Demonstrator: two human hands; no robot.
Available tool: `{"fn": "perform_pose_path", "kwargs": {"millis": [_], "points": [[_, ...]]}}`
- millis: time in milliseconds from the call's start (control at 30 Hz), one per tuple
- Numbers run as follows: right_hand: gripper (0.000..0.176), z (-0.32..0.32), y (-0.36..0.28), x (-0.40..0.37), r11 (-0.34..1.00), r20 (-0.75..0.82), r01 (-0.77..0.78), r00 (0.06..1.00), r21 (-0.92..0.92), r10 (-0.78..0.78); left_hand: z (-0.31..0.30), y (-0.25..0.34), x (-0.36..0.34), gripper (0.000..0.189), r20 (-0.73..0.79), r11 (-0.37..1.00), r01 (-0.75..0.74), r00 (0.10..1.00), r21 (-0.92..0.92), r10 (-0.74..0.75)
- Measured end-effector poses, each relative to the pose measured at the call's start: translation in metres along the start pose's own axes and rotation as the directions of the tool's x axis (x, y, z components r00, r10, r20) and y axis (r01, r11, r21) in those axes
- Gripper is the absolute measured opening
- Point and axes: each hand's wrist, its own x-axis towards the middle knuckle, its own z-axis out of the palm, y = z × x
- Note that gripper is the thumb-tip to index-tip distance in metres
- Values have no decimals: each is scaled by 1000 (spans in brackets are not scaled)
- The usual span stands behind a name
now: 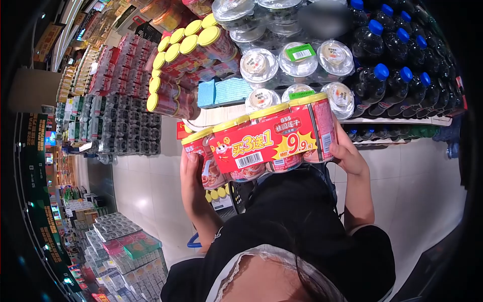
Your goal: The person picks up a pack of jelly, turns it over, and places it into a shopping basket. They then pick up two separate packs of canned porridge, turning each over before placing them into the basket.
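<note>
A multipack of cans (pixel 251 143) with yellow lids and a red paper band is held up level in front of my chest. Its band shows a barcode and a yellow price burst reading 9.9. My left hand (pixel 190 168) grips the pack's left end, thumb on the front. At the other end my right hand (pixel 347 151) clasps the last can, its thumb on the front and the other fingers partly hidden behind. Just beyond the pack, clear round tubs (pixel 259 65) with white labels stand stacked on the display.
More yellow-lidded cans (pixel 188 45) stand beside blue packages (pixel 229 92) ahead. Dark bottles with blue caps (pixel 377 73) fill the right side. Stacked drinks (pixel 126 110) and boxes (pixel 133 246) line the left. Below the pack sits a dark basket or cart (pixel 236 196) holding yellow-lidded cans.
</note>
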Motion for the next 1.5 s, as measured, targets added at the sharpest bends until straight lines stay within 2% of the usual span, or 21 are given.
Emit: {"fn": "perform_pose_path", "kwargs": {"millis": [67,167,267,367,467,567,600,667,700,733,800,900,933,1000,1067,1133,1167,1200,1267,1333,1500], "points": [[92,-1,0,2,1000,-7,-23,1000,8,23,4,0,-1,56,10,1000,-5,1000,-29,5],[100,-1,7,3,996,46,77,996,-42,-75,10,4,-4,55,-48,1000,-12,999,-3,12],[107,-1,11,4,996,-10,92,996,-1,-92,13,6,-4,55,-75,1000,-17,997,19,19],[101,1,9,8,993,-32,121,992,9,-120,11,5,-1,58,-74,998,-47,996,40,50],[87,7,2,12,989,-158,27,986,-149,-51,13,4,-2,65,9,997,-68,998,46,67],[57,8,15,20,984,-376,126,912,-128,-165,30,21,-7,78,150,946,-200,975,255,166],[57,7,20,21,982,-375,133,911,-134,-174,41,30,-12,82,179,947,-254,959,196,220],[49,8,31,24,977,-437,146,897,152,-66,61,28,-17,89,260,921,-376,884,-101,389],[47,12,35,27,960,-412,96,911,262,22,74,33,-20,95,214,925,-360,900,-125,379],[46,12,45,33,879,-255,-2,957,477,141,85,38,-21,102,169,926,-347,913,-151,370],[48,31,51,43,732,-157,-81,955,676,251,96,31,-8,111,169,878,-411,874,-244,456],[49,67,27,39,713,-65,-195,945,674,321,127,61,-3,107,294,980,-171,946,98,136],[50,77,12,34,708,-3,-250,942,661,335,125,59,15,99,455,948,-268,876,175,163],[50,76,53,38,572,334,-270,942,775,-8,122,56,53,85,732,841,-499,650,210,203],[50,72,109,39,241,664,-663,742,709,88,140,59,67,74,864,754,-613,487,237,124],[52,86,87,37,-35,831,-832,555,554,-31,161,53,70,82,907,897,-363,412,252,-88],[53,88,97,41,-20,873,-888,456,460,-175,166,45,70,78,913,868,-404,388,290,-125],[53,90,103,45,-8,867,-882,465,472,-176,175,36,69,71,937,825,-516,346,230,-45],[53,92,112,48,17,831,-926,329,376,-448,184,28,63,66,934,787,-538,333,303,-131],[54,84,115,44,25,828,-912,360,410,-430,193,27,59,65,941,717,-616,287,325,-179],[56,75,116,43,104,816,-874,394,475,-423,204,20,54,70,967,768,-592,201,245,-154]]}}
